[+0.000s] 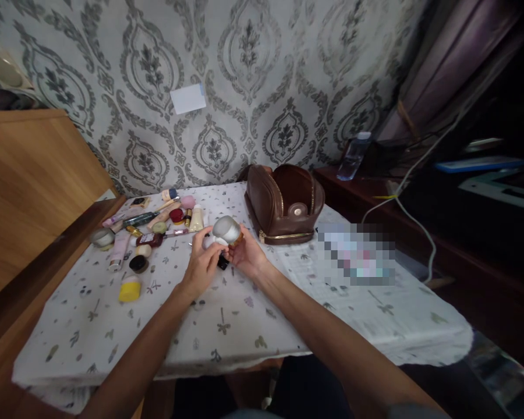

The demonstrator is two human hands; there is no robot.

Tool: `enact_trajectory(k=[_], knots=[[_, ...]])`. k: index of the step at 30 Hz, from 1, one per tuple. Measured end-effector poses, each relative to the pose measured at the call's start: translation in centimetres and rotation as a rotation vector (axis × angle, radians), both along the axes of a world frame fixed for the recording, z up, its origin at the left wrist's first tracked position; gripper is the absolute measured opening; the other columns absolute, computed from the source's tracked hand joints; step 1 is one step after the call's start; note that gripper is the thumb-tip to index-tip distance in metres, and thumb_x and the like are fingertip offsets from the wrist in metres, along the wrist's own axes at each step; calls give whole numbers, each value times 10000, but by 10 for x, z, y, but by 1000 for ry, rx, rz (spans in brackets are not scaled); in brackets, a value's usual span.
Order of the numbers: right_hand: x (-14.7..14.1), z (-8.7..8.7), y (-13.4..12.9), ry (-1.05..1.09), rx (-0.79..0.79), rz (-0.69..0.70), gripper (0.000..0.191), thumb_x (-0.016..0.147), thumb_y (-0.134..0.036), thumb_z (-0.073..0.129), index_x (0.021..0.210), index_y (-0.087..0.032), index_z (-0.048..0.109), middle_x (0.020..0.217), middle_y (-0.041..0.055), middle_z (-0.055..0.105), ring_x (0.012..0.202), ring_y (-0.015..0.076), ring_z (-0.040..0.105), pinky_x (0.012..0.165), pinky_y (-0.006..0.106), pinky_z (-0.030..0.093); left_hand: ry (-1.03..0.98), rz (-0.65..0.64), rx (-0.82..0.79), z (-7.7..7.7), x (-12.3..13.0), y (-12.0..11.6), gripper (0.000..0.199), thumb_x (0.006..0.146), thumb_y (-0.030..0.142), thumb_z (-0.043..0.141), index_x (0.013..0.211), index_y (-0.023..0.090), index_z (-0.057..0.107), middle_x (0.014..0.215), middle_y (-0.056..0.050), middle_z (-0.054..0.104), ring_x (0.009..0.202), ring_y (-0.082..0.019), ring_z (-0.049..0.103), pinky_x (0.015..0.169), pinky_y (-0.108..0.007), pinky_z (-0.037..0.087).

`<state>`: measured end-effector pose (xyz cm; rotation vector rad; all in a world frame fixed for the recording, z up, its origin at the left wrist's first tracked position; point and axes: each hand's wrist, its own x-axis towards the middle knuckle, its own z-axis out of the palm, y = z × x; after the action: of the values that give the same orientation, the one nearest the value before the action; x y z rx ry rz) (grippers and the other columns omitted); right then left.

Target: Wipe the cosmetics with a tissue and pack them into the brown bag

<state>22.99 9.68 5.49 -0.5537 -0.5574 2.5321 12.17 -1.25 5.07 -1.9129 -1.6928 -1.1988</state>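
Over the middle of the table, my right hand [248, 254] holds a jar with a silver-grey lid [226, 229] from its right side. My left hand [201, 263] is closed on a small whitish item [213, 241] that touches the jar's left side; its exact shape is unclear. A small black object [222, 263] lies on the cloth just below the hands. Behind and to the right of them stands a brown leather bag [262, 203], its zipped top open.
Several cosmetics, including a pink tube [120, 250], a black-lidded jar [138, 263] and a yellow item [130, 291], lie on the left of the patterned tablecloth [236, 331]. A clear bottle [353, 158] stands at the back right, near a white cable [413, 218].
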Motion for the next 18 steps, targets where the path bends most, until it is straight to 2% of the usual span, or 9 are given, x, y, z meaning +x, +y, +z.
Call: enact_trajectory(k=[6, 10, 12, 16, 18], knots=[[1, 5, 1, -22, 42, 64, 423, 964, -544, 403, 808, -188, 570, 562, 11, 605, 433, 95, 488, 409, 170, 414, -155, 59, -10, 1, -8, 0, 169, 937, 177, 470, 935, 196, 638, 1286, -110, 467, 1245, -238, 485, 1022, -413, 455], [1, 6, 0, -62, 124, 45, 312, 912, -509, 535, 850, -205, 568, 585, -23, 611, 422, 98, 511, 391, 182, 397, -303, 91, -10, 1, -16, 0, 111, 921, 207, 493, 937, 202, 603, 1078, -68, 577, 1068, -210, 563, 922, -361, 487], [1, 4, -1, -100, 227, -8, 285, 854, -484, 631, 850, -203, 581, 607, -35, 617, 438, 97, 544, 405, 187, 412, -374, 110, -21, 1, -18, -1, 119, 913, 212, 497, 988, 206, 589, 1002, -46, 612, 974, -194, 589, 839, -320, 496], [-1, -3, -6, -176, 515, -109, 342, 722, -487, 759, 853, -199, 629, 668, -31, 632, 516, 105, 600, 489, 208, 463, -432, 146, -40, 1, -17, -3, 180, 895, 212, 502, 1063, 203, 569, 1009, -37, 655, 864, -167, 612, 681, -251, 474], [-2, -5, -9, -190, 564, -156, 391, 641, -468, 813, 880, -215, 635, 728, -32, 647, 569, 108, 607, 531, 220, 473, -419, 155, -48, 2, -15, -4, 183, 897, 220, 503, 1066, 201, 570, 1002, -30, 665, 796, -149, 602, 649, -240, 458]])
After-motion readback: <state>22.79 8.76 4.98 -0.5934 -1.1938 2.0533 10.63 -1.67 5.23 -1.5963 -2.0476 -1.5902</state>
